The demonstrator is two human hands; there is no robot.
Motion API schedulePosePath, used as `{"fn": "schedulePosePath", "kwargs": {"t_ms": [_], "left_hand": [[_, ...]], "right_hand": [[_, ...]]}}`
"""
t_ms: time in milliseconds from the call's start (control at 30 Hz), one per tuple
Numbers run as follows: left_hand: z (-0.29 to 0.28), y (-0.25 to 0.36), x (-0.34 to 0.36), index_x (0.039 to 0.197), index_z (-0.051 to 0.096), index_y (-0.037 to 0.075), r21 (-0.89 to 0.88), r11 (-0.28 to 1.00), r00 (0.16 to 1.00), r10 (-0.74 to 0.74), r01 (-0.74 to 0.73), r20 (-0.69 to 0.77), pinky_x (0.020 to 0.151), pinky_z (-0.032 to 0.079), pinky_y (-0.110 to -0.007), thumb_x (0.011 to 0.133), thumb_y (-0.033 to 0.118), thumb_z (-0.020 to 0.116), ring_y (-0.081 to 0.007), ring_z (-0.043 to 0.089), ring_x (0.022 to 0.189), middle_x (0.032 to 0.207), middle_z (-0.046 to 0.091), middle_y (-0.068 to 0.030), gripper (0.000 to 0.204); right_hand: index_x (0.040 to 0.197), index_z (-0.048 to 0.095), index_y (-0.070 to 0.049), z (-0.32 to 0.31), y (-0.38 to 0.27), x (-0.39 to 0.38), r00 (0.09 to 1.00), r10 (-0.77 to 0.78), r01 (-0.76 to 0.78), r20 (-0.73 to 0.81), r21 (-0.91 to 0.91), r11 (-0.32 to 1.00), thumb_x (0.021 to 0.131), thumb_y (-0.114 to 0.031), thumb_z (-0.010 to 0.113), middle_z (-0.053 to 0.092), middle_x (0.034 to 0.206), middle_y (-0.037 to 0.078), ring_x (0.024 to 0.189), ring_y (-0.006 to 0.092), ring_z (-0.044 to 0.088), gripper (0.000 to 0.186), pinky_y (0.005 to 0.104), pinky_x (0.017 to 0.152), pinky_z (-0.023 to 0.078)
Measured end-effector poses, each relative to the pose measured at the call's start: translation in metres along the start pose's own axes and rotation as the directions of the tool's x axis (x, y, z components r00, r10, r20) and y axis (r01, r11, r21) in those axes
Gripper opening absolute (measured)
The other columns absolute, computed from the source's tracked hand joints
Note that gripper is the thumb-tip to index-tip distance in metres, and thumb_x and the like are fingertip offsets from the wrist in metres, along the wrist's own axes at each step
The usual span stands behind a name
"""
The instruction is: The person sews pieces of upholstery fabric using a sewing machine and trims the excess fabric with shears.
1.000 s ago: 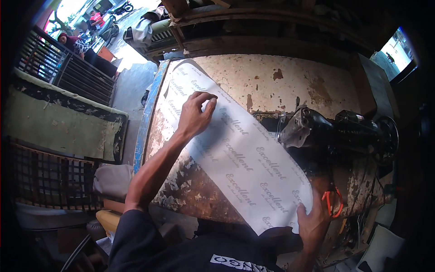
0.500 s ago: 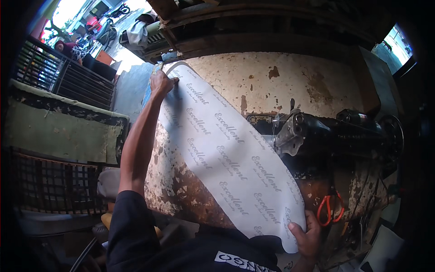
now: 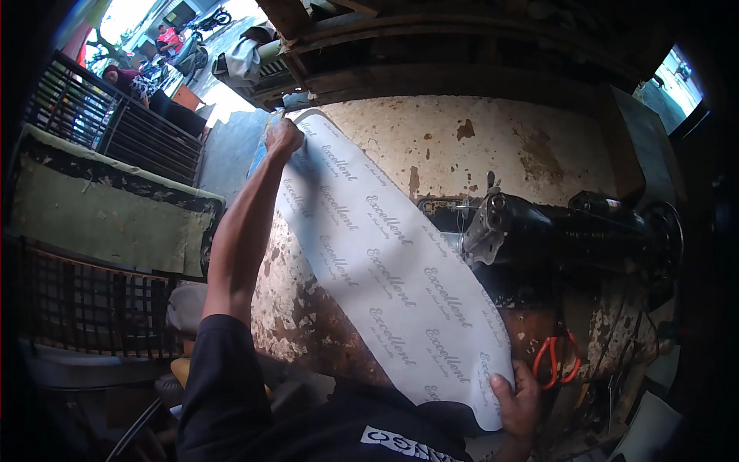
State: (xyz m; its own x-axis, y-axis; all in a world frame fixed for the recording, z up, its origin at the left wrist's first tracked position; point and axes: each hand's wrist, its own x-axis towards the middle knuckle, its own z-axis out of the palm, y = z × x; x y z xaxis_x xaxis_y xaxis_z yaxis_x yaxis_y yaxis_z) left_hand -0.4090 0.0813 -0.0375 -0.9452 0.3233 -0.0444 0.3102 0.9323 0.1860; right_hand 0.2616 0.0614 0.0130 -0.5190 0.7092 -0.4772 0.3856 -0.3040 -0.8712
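A long white sheet (image 3: 385,269) with rounded ends and rows of grey printed script stretches diagonally across the worn tabletop. Its near end hangs over the table's front edge, against my dark shirt. My left hand (image 3: 285,138) is closed at the sheet's far left end, the fingertips partly hidden behind the knuckles. At the near right corner, my right hand (image 3: 517,400) grips the sheet's edge, thumb on top and the other fingers mostly hidden beyond the edge. A black sewing machine (image 3: 546,227) stands just right of the sheet, its head close to the sheet's right edge.
Orange-handled scissors (image 3: 556,360) hang by the table's front, near my right hand. The peeling tabletop (image 3: 477,138) extends behind the sheet. To the left are a green padded panel (image 3: 108,212) and a dark slatted railing (image 3: 115,123), with a person (image 3: 127,81) beyond it.
My left hand has rolled slightly, its knuckles now covering more of the fingertips. The sheet's near end and my right hand have shifted a little left in view. Both grips stay on the sheet.
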Motion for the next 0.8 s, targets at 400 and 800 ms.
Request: {"fn": "schedulePosePath", "kwargs": {"t_ms": [400, 800], "left_hand": [[0.005, 0.018, 0.005, 0.121, 0.071, 0.004, -0.053, 0.996, 0.989, 0.065, -0.073, -0.131, 0.102, 0.053, -0.047, 0.085, 0.022, 0.077, -0.0395, 0.066, 0.121, 0.128, 0.07, -0.0206, 0.041], [0.021, -0.025, 0.053, 0.12, 0.076, 0.016, -0.264, 0.964, 0.989, -0.022, -0.018, -0.145, 0.099, 0.054, -0.042, 0.086, 0.039, 0.083, -0.033, 0.071, 0.114, 0.12, 0.076, -0.0131, 0.042]], "right_hand": [[0.108, 0.065, 0.002, 0.0, 0.003, -0.005, 0.997, 0.08, -0.08, 0.022, 0.014, 0.997, 0.098, -0.026, 0.073, 0.069, 0.093, 0.006, 0.084, 0.009, 0.06, 0.03, 0.027, 0.077, 0.05], [0.109, 0.063, 0.004, 0.021, 0.013, -0.006, 0.982, 0.138, -0.137, -0.127, 0.017, 0.99, 0.097, -0.018, 0.075, 0.072, 0.089, 0.01, 0.08, 0.0112, 0.064, 0.027, 0.0295, 0.075, 0.052]]}}
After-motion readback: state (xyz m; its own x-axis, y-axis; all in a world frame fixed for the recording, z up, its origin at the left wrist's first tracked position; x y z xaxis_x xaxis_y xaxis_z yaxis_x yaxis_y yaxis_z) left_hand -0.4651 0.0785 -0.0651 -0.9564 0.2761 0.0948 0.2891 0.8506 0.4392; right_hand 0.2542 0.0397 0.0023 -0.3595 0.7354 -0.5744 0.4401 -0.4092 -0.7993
